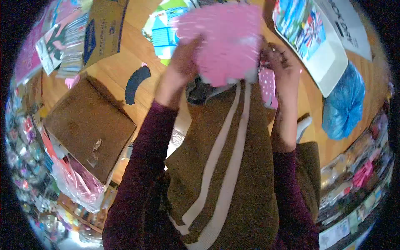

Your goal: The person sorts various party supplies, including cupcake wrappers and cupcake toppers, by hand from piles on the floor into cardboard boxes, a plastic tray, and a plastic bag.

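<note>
A pink sheet or packet (227,41), blurred by motion, is raised at the top centre. My left hand (186,56) grips its left side, with the fingers partly hidden against it. At its right edge is my right hand (281,60), its fingers bent and blurred; whether they hold the pink thing does not show clearly. Just beside my right wrist lies a pink dotted piece (267,83). Below the pink sheet is a dark object (196,92), partly covered. A black scalloped piece (136,85) rests on the wooden floor.
At the left lies a brown cardboard box (89,125), with clear plastic packets (79,183) below it. Another open box (106,31) stands at the upper left. To the right are a white tray (329,75) with colourful packets and a blue plastic bag (343,102).
</note>
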`<action>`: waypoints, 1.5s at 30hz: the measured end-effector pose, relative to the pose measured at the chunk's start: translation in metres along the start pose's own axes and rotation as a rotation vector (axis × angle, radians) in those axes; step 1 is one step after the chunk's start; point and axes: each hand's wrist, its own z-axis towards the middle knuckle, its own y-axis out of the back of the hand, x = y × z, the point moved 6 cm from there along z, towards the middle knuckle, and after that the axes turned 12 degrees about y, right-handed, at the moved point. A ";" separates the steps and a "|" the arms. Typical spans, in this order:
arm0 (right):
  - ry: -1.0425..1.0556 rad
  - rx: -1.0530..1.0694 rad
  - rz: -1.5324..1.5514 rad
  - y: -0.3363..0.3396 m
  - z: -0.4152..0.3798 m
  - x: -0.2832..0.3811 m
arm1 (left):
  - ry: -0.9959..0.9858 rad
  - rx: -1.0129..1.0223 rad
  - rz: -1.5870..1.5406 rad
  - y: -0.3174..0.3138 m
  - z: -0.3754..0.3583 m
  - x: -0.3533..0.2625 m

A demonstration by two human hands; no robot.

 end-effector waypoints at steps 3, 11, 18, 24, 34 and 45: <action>-0.061 0.011 0.236 -0.009 0.000 -0.002 | 0.437 0.071 -0.736 -0.059 0.028 -0.018; 0.015 -0.295 0.491 0.068 -0.003 -0.020 | 0.136 -0.354 -0.132 0.023 0.025 0.005; -0.020 -0.386 0.524 0.086 -0.017 -0.043 | 0.240 -0.561 0.024 0.106 0.005 0.076; -0.011 -0.442 0.536 0.079 -0.016 -0.031 | 0.523 -0.576 0.688 0.081 0.021 0.054; 0.020 -0.420 0.486 0.085 -0.013 -0.037 | 0.230 -0.649 0.437 0.112 0.003 0.052; -0.041 -0.256 0.733 0.033 -0.001 0.005 | 0.132 -0.191 -0.307 0.051 0.022 -0.038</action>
